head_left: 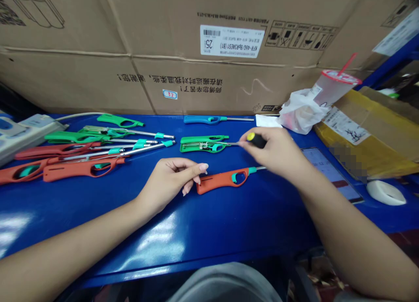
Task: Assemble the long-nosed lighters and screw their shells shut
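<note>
My right hand is closed round a screwdriver with a black and yellow handle, its tip pointing left at an opened green lighter. In front of it lies an orange long-nosed lighter with a teal trigger, flat on the blue table. My left hand rests just left of that lighter's butt end, fingers curled together and touching or nearly touching it, with nothing visible in them.
A pile of several green and orange lighters lies at the left, a blue lighter at the back. Cardboard boxes wall off the rear. At the right are a plastic bag, a cup, a tablet and a tape roll.
</note>
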A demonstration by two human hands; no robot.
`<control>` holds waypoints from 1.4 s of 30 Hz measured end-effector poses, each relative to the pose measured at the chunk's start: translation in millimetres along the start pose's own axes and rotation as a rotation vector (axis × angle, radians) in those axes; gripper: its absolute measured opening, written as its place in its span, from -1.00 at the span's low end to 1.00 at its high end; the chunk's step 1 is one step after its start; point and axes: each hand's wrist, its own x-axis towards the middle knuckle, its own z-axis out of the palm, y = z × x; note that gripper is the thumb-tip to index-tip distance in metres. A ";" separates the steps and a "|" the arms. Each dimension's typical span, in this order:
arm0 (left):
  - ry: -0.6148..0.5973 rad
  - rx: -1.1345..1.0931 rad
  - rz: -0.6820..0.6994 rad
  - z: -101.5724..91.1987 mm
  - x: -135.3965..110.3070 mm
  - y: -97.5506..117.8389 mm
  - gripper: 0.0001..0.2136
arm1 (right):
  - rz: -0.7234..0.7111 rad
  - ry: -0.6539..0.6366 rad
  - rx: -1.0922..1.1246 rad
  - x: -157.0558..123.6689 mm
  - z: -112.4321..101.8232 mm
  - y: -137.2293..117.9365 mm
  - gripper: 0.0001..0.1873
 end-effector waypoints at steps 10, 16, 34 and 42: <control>0.012 -0.070 -0.060 -1.4 1.1 -0.2 -0.65 | 0.568 -0.213 -0.631 25.7 -62.6 71.2 -0.83; 0.002 -0.036 -0.021 -2.2 -1.6 1.0 -0.60 | 0.612 -0.238 -0.641 27.2 -54.2 85.3 -0.67; -0.069 -0.206 -0.020 1.7 -3.9 0.9 -0.68 | -0.566 0.065 -0.044 -28.0 20.9 -24.7 -0.90; -0.154 -0.215 -0.112 0.8 -4.4 -1.4 -0.67 | -0.607 -0.051 0.002 -38.2 31.8 -28.3 -0.82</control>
